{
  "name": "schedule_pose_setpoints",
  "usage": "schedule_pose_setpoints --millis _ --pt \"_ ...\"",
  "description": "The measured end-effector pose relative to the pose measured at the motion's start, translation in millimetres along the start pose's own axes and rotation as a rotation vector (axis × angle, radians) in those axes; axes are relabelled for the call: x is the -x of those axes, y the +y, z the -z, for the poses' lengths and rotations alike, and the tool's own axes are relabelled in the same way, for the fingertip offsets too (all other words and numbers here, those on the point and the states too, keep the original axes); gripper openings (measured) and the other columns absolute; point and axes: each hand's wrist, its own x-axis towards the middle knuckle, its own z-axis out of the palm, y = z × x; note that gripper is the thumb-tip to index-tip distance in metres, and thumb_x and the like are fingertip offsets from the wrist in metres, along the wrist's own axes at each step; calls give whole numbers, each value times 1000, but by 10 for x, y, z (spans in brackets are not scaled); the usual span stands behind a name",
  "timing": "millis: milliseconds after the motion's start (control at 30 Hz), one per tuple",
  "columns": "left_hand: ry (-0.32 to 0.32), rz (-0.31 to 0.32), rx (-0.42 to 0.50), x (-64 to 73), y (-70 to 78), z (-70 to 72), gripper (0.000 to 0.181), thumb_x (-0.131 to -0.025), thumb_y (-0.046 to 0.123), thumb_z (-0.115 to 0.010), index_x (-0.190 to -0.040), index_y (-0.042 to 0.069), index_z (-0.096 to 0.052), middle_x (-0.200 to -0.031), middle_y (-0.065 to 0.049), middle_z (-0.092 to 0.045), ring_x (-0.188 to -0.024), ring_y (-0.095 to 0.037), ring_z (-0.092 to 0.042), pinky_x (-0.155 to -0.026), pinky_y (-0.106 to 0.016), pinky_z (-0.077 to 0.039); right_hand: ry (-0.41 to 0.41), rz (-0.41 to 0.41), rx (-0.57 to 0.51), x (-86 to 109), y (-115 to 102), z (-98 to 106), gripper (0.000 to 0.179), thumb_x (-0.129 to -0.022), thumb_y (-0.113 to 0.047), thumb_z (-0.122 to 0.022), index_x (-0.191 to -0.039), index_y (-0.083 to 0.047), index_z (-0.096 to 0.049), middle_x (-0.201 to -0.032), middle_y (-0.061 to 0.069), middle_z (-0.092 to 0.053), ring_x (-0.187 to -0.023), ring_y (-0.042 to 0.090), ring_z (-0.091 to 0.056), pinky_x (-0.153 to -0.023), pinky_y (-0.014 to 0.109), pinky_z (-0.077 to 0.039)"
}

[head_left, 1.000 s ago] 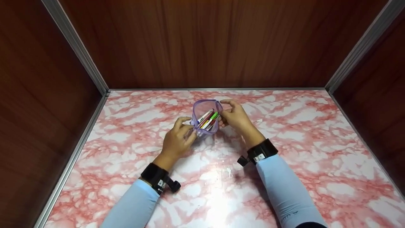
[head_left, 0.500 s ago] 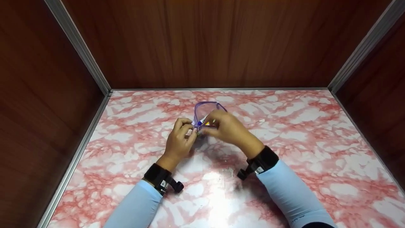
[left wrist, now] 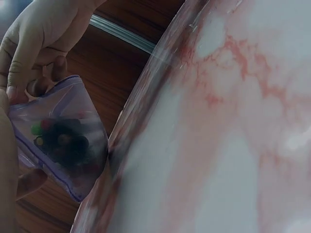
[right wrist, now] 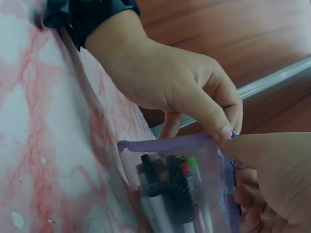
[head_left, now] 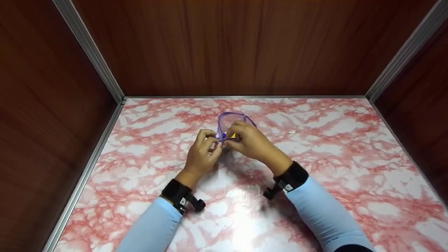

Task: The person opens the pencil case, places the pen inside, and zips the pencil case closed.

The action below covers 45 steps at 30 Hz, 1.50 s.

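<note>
A see-through purple mesh pencil pouch stands between my hands, its purple-trimmed mouth spread wide. Several pens and markers are inside, upright against the mesh in the right wrist view. My left hand pinches the near left corner of the rim between thumb and fingers. Right beside those fingertips, my right hand pinches the same corner of the trim, its fingers curled across the mouth. I cannot tell whether a zipper pull is between its fingertips. In the left wrist view, dark pen ends show through the pouch's end.
The table has a glossy pink-and-white marbled top. Dark wood panels rise at the back and both sides, with metal strips along the table's edges. Each wrist wears a black camera band over a light blue sleeve.
My right hand has moved left from the pouch's far right rim to the near left corner, covering most of the pens in the head view. My left hand keeps its grip there.
</note>
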Motion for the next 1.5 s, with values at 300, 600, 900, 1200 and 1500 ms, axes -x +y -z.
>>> schedule_pose_setpoints --millis 300,600,900,1200,1500 --pt "-20 -5 -91 -2 21 -9 10 -101 12 -75 -102 2 -74 -123 -17 -65 -86 -22 -76 -70 -31 -66 -8 -159 -285 -53 -13 49 14 -106 -14 -81 -97 -3 -81 -87 5 -74 -78 10 -63 -71 23 -52" --pt "-38 -132 -351 -22 88 -16 14 -103 18 -77 -100 5 -73 -124 -14 -63 -91 -24 -66 -50 -31 -56 46 -159 -215 -82 -15 19 13 -106 -13 -80 -98 -3 -82 -87 7 -76 -77 10 -63 -69 22 -52" --pt "48 -257 -350 -24 62 -18 13 -98 14 -80 -95 3 -73 -118 -14 -59 -91 -25 -65 -49 -30 -56 119 -214 -51 -198 110 25 15 -107 -14 -78 -96 -4 -79 -89 12 -76 -79 21 -66 -74 34 -54" --pt "41 -378 -339 -23 79 -18 17 -97 14 -82 -92 4 -69 -112 -15 -63 -87 -23 -67 -61 -28 -63 285 -292 48 -393 594 141 19 -110 -17 -76 -103 0 -78 -97 19 -78 -86 34 -73 -79 47 -61" --pt "12 -424 -341 -2 125 -41 21 -106 17 -73 -92 3 -66 -107 -14 -63 -68 -18 -64 -56 -25 -58 368 -366 153 -541 914 345 18 -109 -16 -75 -105 2 -75 -100 22 -78 -94 39 -74 -88 54 -60"
